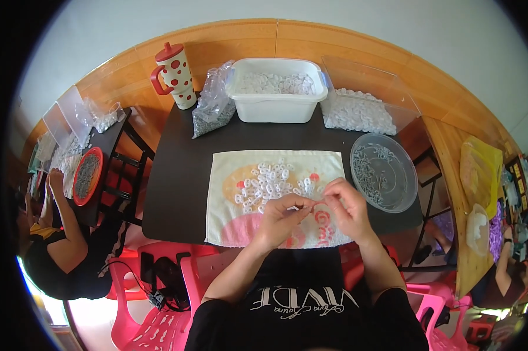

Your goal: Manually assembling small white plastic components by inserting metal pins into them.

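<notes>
My left hand (285, 217) and my right hand (347, 206) meet over the front right part of a cream patterned towel (220, 205). Both are closed in a pinch, fingertips almost touching. Whatever they hold is too small to make out. Just beyond my fingers lies a loose heap of small white plastic pieces (267, 186) with holes in them. To the right of my right hand stands a round clear tub (399, 182) with many small grey metal-looking parts (372, 175) inside.
On the dark table (176, 175) stand a white bin (275, 109) of white pieces, a clear box (363, 114) of more pieces, a plastic bag (214, 108) of grey parts and a spotted tumbler (178, 76). A co-worker sits left by a red tray (88, 175). Pink chairs (152, 327) flank me.
</notes>
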A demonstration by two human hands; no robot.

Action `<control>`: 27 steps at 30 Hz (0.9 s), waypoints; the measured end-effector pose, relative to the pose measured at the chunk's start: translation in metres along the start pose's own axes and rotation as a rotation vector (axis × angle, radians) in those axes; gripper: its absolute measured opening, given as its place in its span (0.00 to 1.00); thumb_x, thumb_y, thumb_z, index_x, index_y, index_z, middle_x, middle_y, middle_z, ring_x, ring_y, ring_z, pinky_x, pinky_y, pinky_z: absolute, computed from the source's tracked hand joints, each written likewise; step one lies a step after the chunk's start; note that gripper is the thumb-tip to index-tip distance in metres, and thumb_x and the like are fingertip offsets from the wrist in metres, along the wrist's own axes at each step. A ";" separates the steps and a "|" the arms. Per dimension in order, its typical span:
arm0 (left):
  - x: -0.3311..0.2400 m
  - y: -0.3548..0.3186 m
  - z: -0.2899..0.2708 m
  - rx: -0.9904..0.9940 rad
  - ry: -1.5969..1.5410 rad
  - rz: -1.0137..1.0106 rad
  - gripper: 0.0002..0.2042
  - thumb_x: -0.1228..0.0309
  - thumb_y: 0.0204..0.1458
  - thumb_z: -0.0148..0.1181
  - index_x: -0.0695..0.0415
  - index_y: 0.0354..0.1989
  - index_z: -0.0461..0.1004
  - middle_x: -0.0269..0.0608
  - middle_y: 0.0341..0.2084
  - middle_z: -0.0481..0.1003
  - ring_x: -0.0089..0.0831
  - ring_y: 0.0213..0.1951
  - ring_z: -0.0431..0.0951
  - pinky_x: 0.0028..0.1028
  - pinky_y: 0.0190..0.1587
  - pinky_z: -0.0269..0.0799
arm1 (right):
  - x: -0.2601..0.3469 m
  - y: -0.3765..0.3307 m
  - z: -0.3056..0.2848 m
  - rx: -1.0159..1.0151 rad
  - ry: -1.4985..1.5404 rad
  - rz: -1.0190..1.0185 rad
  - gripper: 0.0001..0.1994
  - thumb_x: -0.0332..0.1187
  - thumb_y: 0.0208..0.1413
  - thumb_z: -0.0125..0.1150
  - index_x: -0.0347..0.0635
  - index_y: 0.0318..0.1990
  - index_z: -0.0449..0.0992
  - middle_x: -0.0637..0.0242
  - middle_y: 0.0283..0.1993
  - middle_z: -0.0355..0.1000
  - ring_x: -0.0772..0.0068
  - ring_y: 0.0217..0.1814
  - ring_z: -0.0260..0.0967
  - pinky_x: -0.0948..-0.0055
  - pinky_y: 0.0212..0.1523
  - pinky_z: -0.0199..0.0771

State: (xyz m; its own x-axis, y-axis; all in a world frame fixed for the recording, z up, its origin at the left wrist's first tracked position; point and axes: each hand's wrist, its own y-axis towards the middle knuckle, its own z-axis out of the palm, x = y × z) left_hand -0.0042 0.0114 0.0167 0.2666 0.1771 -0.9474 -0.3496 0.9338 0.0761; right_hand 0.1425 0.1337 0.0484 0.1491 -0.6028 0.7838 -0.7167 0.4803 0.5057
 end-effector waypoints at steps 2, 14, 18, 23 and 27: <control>-0.005 -0.001 -0.002 -0.008 0.005 0.021 0.04 0.80 0.57 0.62 0.62 0.38 0.81 0.29 0.32 0.78 0.15 0.36 0.73 0.21 0.36 0.68 | -0.012 -0.006 -0.010 -0.074 -0.081 0.136 0.04 0.16 0.55 0.56 0.34 0.35 0.72 0.62 0.35 0.70 0.71 0.34 0.69 0.76 0.36 0.68; -0.008 -0.007 0.005 0.008 1.337 0.571 0.17 0.83 0.34 0.58 0.62 0.37 0.81 0.46 0.32 0.75 0.45 0.42 0.71 0.37 0.42 0.71 | -0.034 -0.024 0.004 -0.003 -0.703 -0.035 0.07 0.19 0.47 0.64 0.38 0.34 0.75 0.58 0.36 0.68 0.51 0.38 0.69 0.58 0.37 0.69; -0.028 0.029 -0.006 -0.024 1.381 0.645 0.11 0.81 0.37 0.59 0.62 0.33 0.80 0.46 0.33 0.74 0.45 0.43 0.70 0.39 0.42 0.70 | -0.037 -0.030 0.003 -0.039 -0.677 -0.069 0.06 0.20 0.46 0.63 0.38 0.33 0.75 0.58 0.37 0.68 0.52 0.40 0.69 0.59 0.38 0.69; -0.022 0.074 -0.011 0.139 1.489 0.596 0.06 0.82 0.35 0.57 0.64 0.25 0.76 0.49 0.31 0.71 0.47 0.42 0.69 0.38 0.43 0.68 | -0.038 -0.032 0.003 -0.037 -0.652 -0.080 0.05 0.21 0.46 0.62 0.38 0.32 0.75 0.58 0.37 0.68 0.52 0.40 0.69 0.59 0.39 0.69; -0.013 0.085 -0.012 0.316 1.556 0.522 0.05 0.83 0.40 0.59 0.61 0.26 0.79 0.45 0.28 0.72 0.44 0.40 0.70 0.37 0.43 0.70 | -0.046 -0.035 0.001 -0.037 -0.607 -0.079 0.08 0.21 0.41 0.61 0.36 0.32 0.73 0.57 0.38 0.66 0.50 0.42 0.68 0.57 0.39 0.68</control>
State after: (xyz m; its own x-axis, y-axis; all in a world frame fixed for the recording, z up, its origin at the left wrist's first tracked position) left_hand -0.0482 0.0850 0.0323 -0.9662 0.1924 -0.1714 0.1268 0.9341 0.3338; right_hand 0.1600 0.1444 -0.0056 -0.2219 -0.8876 0.4035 -0.6937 0.4345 0.5744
